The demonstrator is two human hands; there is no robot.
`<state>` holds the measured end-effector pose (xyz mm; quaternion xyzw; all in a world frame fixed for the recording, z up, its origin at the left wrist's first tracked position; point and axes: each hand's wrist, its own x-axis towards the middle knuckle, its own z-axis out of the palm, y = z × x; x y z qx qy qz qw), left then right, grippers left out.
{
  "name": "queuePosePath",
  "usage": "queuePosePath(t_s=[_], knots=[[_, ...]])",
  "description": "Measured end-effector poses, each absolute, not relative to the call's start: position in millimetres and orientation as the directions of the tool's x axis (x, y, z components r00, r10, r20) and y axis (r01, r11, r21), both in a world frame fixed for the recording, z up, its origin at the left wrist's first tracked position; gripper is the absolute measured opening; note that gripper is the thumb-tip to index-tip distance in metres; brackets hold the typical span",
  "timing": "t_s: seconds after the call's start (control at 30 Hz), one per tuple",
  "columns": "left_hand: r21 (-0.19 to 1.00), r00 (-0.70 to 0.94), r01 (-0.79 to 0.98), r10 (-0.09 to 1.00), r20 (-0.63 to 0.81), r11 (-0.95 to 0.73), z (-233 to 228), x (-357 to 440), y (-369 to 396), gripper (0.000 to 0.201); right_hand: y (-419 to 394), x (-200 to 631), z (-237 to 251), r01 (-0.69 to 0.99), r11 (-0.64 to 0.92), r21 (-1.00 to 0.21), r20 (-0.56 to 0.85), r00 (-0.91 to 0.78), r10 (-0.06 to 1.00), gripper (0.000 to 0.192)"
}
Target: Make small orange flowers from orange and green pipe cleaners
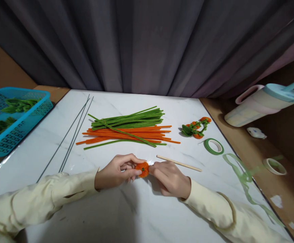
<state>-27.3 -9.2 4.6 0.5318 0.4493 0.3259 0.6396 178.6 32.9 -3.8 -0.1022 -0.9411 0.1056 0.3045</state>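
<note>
Cream sleeves lead to both hands, left hand (116, 170) and right hand (169, 177), pinching a small orange pumpkin (142, 168) above the worktop (126, 209); squeezing unevenly could likely distort its wound shape.

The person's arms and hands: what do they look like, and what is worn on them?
Both arms wear long, loose, cream-coloured sleeves, creased and gathered at the wrist. The left hand and right hand are bare: no gloves, rings or watch show.

Both hands meet low over the middle of the table.
The left hand (116, 170) and right hand (169, 179) curl inward, fingertips pinched together between them; cream-sleeved forearms angle in from the near corners.
</note>
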Motion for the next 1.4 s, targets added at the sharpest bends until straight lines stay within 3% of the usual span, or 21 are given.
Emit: queuePosePath(t_s=[0.23, 0.4, 0.67, 0.87, 1.07, 1.4], knots=[[0.975, 0.414, 0.022, 0.886, -0.209, 0.220, 4.2, -29.0, -8.6, 0.031, 33.0, 177.9, -5.1, 0.106, 0.945, -0.309, 0.582, -0.765, 0.276, 0.022], [0.975, 0.414, -0.011, 0.889, -0.196, 0.220, 7.8, -30.3, -7.6, 0.030, 33.4, 178.0, -4.8, 0.176, 0.895, -0.410, 0.550, -0.735, 0.396, 0.009], [0.976, 0.425, -0.024, 0.885, -0.188, 0.219, 9.9, -30.3, -9.2, 0.028, 35.5, 178.5, -1.6, 0.153, 0.857, -0.493, 0.527, -0.731, 0.433, 0.022], [0.971, 0.446, -0.066, 0.877, -0.178, 0.231, 9.5, -30.5, -9.1, 0.027, 35.7, 175.9, -4.3, 0.167, 0.857, -0.488, 0.543, -0.710, 0.448, 0.022], [0.969, 0.454, -0.077, 0.874, -0.176, 0.235, 9.6, -29.7, -6.1, 0.027, 34.0, 174.2, -5.9, 0.165, 0.791, -0.589, 0.503, -0.691, 0.519, 0.025], [0.963, 0.476, 0.000, 0.847, -0.237, 0.270, 9.2, -29.5, -5.1, 0.027, 34.0, 171.8, -6.0, 0.128, 0.801, -0.585, 0.541, -0.674, 0.503, 0.039]])
